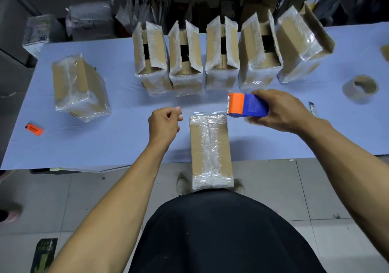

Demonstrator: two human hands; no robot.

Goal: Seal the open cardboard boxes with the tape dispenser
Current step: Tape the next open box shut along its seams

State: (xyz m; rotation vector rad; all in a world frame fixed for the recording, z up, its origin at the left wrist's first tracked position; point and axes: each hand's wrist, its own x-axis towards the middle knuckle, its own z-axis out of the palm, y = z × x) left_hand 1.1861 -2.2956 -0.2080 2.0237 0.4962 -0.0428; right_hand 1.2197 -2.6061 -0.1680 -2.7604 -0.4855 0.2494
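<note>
The table [117, 144], with light blue cover, is carrying all boxes. At the far side a row [221, 56] of five boxes is standing w/ flaps up and open; the rightmost one is leaning to the right. A closed box [79, 87], wrapped in clear tape, is lying alone at the left, turned at an angle. The near box [210, 150] is lying in front of the person, flaps closed, its long axis running from the body toward the row, near end hanging over the table edge. The right hand [282, 110] is grasping the dispenser [247, 105] just beside the far right corner of this box; the orange end is pointing left. A strip of tape [203, 112] is stretching left from it, across the far end of the box, i.e. crosswise to the long axis. The left hand [164, 123] is pinching the free end of the strip. A tape roll [361, 88] is lying flat at the right, a lighter [34, 129] at the left.
</note>
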